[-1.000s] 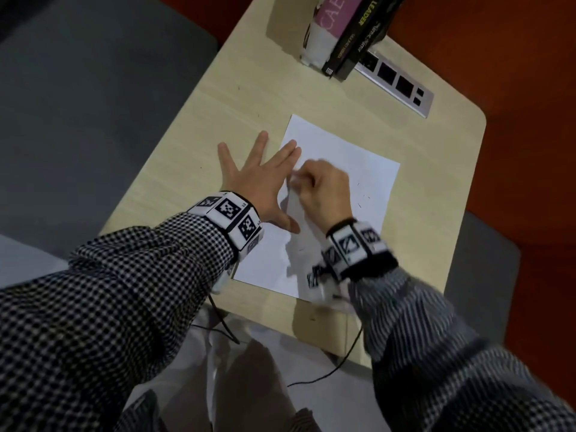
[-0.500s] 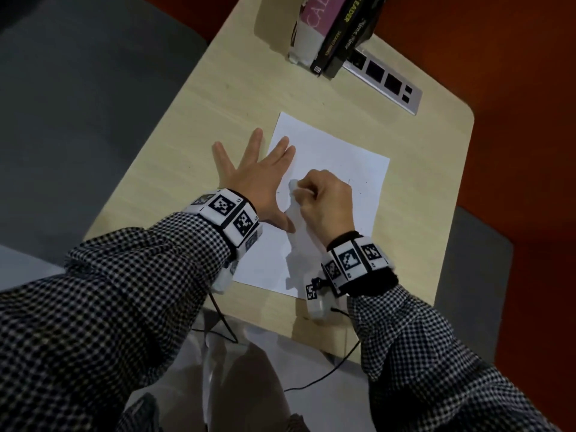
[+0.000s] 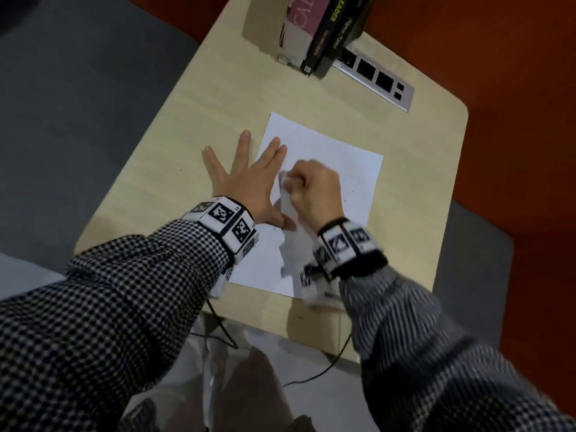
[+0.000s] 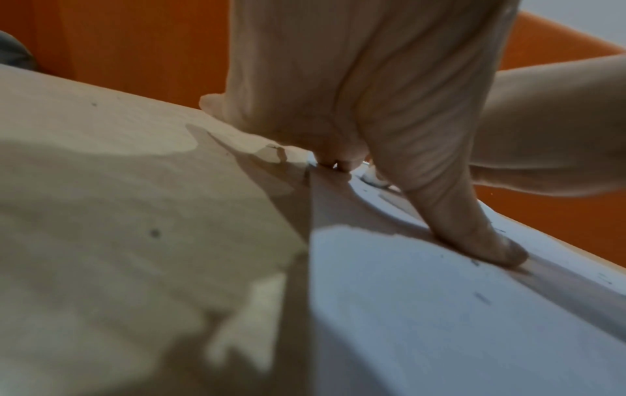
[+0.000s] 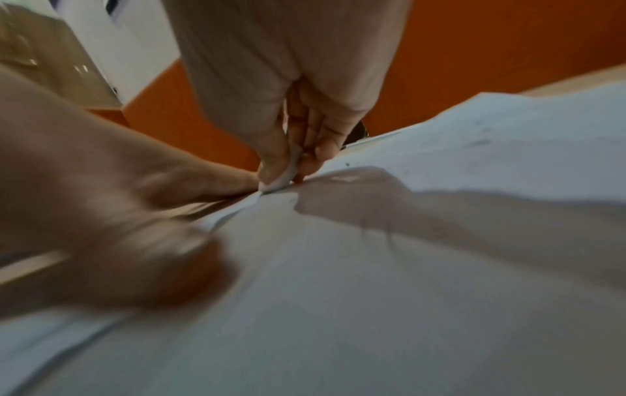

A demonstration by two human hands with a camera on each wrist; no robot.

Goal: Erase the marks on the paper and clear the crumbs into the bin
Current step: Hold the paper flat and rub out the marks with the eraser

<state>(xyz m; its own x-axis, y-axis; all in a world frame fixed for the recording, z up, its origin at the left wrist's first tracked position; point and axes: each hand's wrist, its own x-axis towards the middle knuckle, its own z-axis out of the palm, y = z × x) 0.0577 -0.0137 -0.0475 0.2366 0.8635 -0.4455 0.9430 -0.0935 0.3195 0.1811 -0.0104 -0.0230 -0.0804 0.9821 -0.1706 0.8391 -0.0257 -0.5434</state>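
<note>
A white sheet of paper [image 3: 330,148] lies on the light wooden desk [image 3: 218,98]. My left hand [image 3: 249,182] lies flat with spread fingers, pressing the paper's left edge. In the left wrist view its thumb [image 4: 474,235] presses on the paper [image 4: 440,321]. My right hand [image 3: 314,188] is curled just right of it, pinching a small white eraser [image 5: 284,174] whose tip touches the paper [image 5: 372,294]. Small dark crumbs [image 3: 349,194] and marks dot the sheet to the right of the hand. The right hand is blurred by motion.
Several books [image 3: 324,29] stand at the desk's far edge beside a metal socket strip [image 3: 377,79]. Grey and orange floor surrounds the desk. A black cable [image 3: 324,366] hangs below the desk's near edge by my lap. No bin is in view.
My right hand has rubbed back and forth with the eraser over the middle of the paper. My left hand has stayed flat on the paper's left edge.
</note>
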